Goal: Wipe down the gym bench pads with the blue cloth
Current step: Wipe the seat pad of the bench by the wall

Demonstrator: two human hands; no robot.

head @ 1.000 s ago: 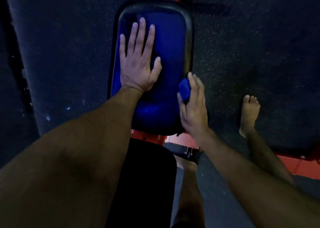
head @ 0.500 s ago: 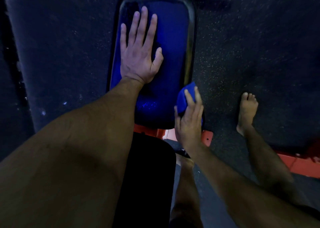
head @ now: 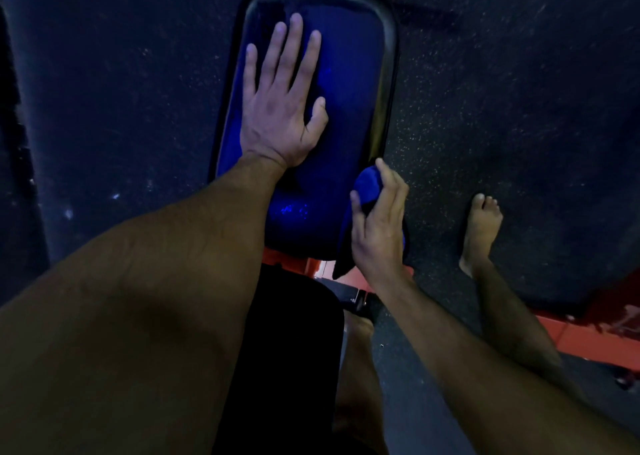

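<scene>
Nearest is a black pad (head: 291,350), matte, its long axis running away from the camera. Beyond it the right hand (head: 379,233) grips the bunched blue cloth (head: 367,186) w/ curled fingers, at the near right edge of the blue pad (head: 343,108). This pad is glossy, rounded, black-rimmed, long axis also pointing away. The left hand (head: 280,108) lies flat on it, fingers straight and spread. A bare foot (head: 481,226) stands on speckled rubber floor (head: 519,91).

A gym: padded bench (head: 346,115) on red frame (head: 313,266), speckled rubber floor (head: 502,108).
</scene>
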